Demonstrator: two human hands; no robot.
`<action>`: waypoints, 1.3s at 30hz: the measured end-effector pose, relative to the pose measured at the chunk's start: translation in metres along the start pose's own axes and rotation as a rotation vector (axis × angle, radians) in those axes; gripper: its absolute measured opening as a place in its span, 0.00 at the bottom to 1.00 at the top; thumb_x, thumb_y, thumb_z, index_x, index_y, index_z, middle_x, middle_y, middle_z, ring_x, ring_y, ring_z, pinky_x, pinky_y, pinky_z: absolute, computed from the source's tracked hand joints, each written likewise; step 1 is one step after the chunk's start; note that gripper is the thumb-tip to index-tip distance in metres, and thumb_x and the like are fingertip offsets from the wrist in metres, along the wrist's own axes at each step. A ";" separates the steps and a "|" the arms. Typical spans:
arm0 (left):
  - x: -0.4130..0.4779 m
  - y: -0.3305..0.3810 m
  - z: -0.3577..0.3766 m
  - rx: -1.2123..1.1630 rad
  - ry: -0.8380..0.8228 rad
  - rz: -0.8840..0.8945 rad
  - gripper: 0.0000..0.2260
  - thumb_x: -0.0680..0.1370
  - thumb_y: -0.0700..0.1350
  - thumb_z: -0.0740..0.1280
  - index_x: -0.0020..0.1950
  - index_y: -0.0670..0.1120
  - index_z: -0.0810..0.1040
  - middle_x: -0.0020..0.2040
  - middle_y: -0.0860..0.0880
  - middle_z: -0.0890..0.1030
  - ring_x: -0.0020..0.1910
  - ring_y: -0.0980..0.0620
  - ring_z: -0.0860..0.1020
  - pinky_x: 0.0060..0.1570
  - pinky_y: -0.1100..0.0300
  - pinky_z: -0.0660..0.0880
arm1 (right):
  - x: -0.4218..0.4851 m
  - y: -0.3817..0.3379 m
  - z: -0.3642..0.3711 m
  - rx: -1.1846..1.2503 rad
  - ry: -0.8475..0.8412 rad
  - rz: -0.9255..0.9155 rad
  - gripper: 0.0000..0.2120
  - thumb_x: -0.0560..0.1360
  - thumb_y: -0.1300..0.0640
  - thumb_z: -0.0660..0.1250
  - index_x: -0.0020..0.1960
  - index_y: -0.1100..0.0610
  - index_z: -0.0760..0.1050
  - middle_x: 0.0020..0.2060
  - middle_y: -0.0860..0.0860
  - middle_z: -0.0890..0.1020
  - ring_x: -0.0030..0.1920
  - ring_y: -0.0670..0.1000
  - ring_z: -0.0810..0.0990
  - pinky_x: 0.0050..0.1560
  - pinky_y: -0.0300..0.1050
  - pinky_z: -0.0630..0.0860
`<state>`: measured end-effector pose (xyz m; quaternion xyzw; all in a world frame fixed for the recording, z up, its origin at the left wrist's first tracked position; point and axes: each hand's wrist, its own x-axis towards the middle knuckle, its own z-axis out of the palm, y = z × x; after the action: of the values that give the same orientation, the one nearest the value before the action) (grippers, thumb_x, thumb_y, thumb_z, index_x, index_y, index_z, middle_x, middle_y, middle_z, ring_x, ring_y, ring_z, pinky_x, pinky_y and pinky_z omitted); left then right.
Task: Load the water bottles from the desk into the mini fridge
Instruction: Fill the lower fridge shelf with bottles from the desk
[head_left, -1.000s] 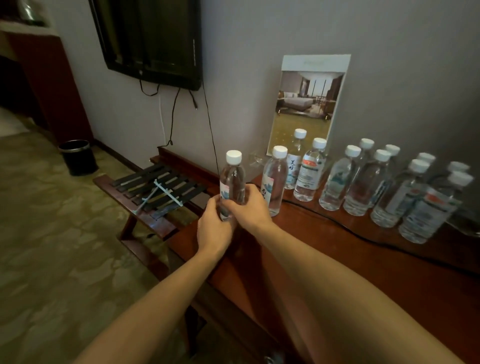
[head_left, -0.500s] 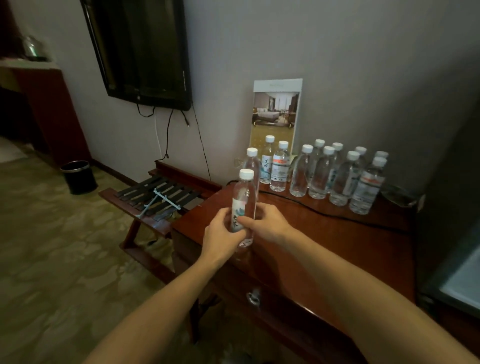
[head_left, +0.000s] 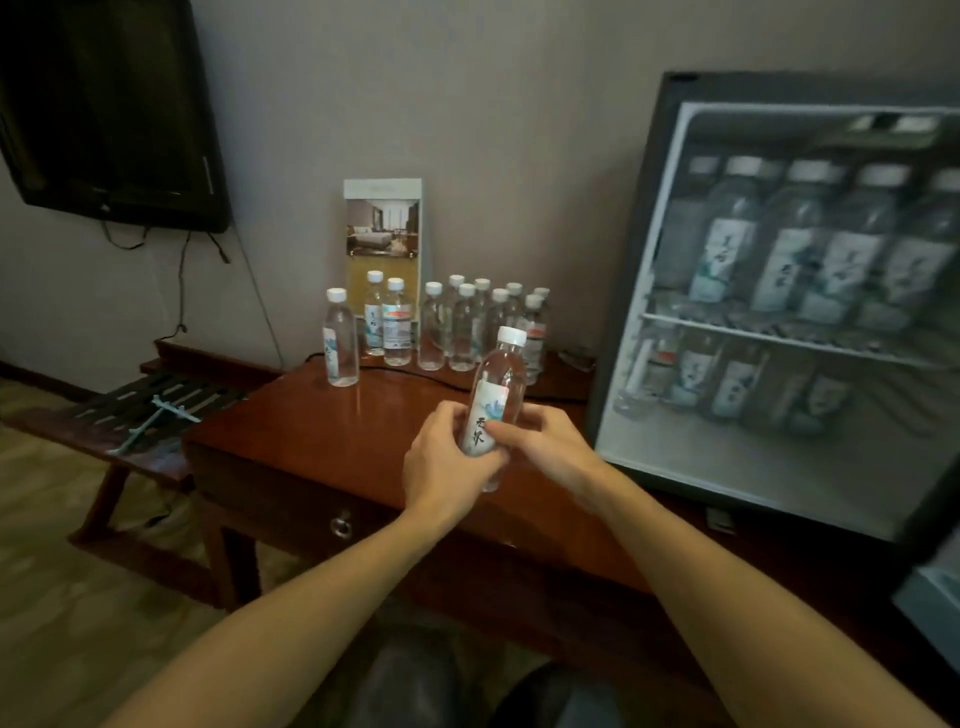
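1. At the left of the surface (head_left: 311, 415) a lone bottle (head_left: 340, 345) stands apart from a cluster of bottles (head_left: 457, 327) by the wall. With these still to load, the task looks partway done.
2. The left grip (head_left: 447, 462) is curled round the lower body of the held bottle (head_left: 496, 395), forearm stretched forward.
3. That bottle hangs above the front of the surface, cap tipped slightly right. The step in hand appears to be the carry toward the fridge.
4. The right grip (head_left: 545, 441) pinches the label from the other side, fingers bent.
5. The mini fridge (head_left: 649, 260) stands at the right, with bottles on both levels. The next move likely calls for swinging right and setting the bottle upright in a gap. The interior is blurred, so I cannot tell where a gap lies.
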<state>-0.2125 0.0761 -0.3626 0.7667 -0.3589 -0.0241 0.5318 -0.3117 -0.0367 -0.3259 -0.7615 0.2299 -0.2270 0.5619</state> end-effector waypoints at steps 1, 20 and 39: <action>-0.008 0.007 0.011 -0.031 0.010 0.008 0.21 0.64 0.63 0.75 0.52 0.59 0.74 0.48 0.58 0.82 0.46 0.58 0.81 0.47 0.47 0.81 | -0.008 0.002 -0.011 -0.003 0.024 -0.007 0.13 0.79 0.58 0.73 0.62 0.58 0.82 0.53 0.50 0.88 0.52 0.46 0.87 0.51 0.40 0.83; -0.036 0.114 0.190 -0.211 -0.264 0.156 0.18 0.76 0.48 0.75 0.65 0.55 0.78 0.53 0.58 0.82 0.52 0.56 0.82 0.47 0.58 0.80 | -0.062 0.051 -0.175 -0.076 0.597 0.075 0.12 0.74 0.53 0.77 0.56 0.52 0.81 0.45 0.50 0.88 0.47 0.50 0.88 0.54 0.58 0.84; 0.034 0.108 0.275 -0.187 -0.317 0.227 0.21 0.83 0.40 0.66 0.76 0.47 0.71 0.67 0.48 0.77 0.66 0.52 0.76 0.66 0.59 0.74 | 0.012 0.074 -0.223 -0.183 0.675 0.116 0.16 0.76 0.51 0.75 0.63 0.51 0.79 0.53 0.49 0.86 0.55 0.50 0.84 0.60 0.54 0.81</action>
<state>-0.3589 -0.1817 -0.3799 0.6553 -0.5182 -0.1178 0.5368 -0.4433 -0.2311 -0.3370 -0.6764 0.4650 -0.4119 0.3957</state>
